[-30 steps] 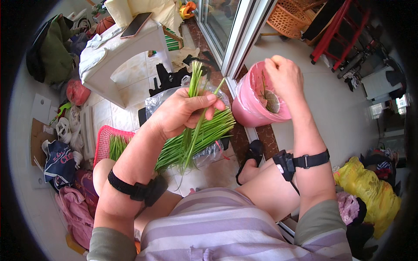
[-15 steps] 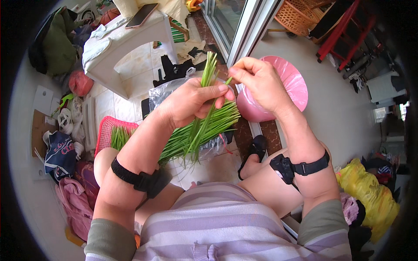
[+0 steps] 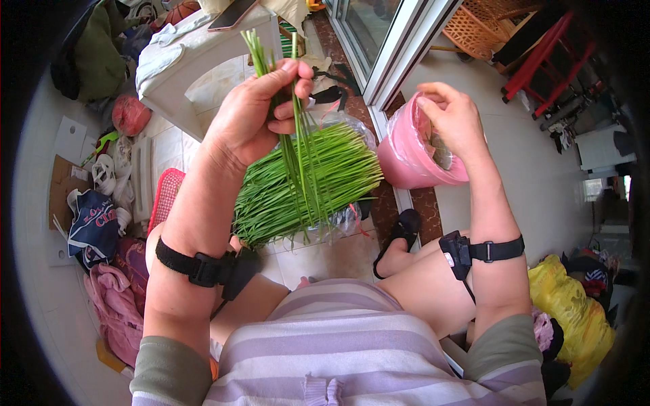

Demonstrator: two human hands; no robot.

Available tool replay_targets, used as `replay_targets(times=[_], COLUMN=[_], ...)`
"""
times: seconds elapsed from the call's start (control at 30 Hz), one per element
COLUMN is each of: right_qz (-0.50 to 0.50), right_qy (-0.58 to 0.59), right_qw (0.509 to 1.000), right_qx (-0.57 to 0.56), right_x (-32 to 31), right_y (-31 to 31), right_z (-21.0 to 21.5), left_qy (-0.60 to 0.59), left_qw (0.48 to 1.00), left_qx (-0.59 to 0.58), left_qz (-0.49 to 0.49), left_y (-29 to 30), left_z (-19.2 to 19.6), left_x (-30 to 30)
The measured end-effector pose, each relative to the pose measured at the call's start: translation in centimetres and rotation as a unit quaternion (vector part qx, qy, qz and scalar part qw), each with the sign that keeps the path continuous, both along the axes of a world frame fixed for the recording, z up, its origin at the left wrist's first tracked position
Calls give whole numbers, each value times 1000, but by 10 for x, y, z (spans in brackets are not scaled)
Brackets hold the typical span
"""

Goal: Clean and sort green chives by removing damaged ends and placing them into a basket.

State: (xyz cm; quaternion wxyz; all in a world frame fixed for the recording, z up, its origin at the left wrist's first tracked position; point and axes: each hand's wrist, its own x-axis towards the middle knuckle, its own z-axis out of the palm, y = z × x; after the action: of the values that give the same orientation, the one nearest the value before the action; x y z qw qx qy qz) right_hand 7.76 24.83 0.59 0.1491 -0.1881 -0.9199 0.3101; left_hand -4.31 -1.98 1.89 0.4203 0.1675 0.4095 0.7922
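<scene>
A small bunch of garlic chives [image 3: 256, 51] is gripped in my left hand [image 3: 254, 111], its pale stem ends pointing up and its green leaves hanging down. Below it, a large pile of garlic chives [image 3: 352, 162] lies on clear plastic, pale ends mostly to the right. My right hand [image 3: 455, 122] hangs over the pink bin [image 3: 403, 152], which has a thin plastic liner and some waste inside. Thumb and fingertips there are bent close together; whether anything small is between them cannot be made out.
A red basket [image 3: 164, 193] stands left of the pile, partly behind my left forearm. Beyond is a white stool [image 3: 176, 74] with a phone [image 3: 232, 16] on it. A sliding door frame [image 3: 399, 51] and its floor track run beside the bin. Bags [image 3: 95, 230] line the left wall.
My hands have moved apart: the left went up and left with the bunch, the right went from the stems to over the bin. The bin now tilts differently.
</scene>
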Motion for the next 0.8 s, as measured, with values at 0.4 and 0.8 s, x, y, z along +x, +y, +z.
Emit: replay_targets(times=[0.4,0.8], right_qz=[85,193], right_qy=[-84,-269], right_qw=[991,941], right_qx=[60,63], right_x=[5,-3], right_y=[-22,-34], right_z=[-11,-64], left_qy=[-30,222], left_qw=[995,943], left_qx=[74,-125], left_qz=[52,213], left_y=[-18,-26], left_z=[2,17], left_x=[-13,-7])
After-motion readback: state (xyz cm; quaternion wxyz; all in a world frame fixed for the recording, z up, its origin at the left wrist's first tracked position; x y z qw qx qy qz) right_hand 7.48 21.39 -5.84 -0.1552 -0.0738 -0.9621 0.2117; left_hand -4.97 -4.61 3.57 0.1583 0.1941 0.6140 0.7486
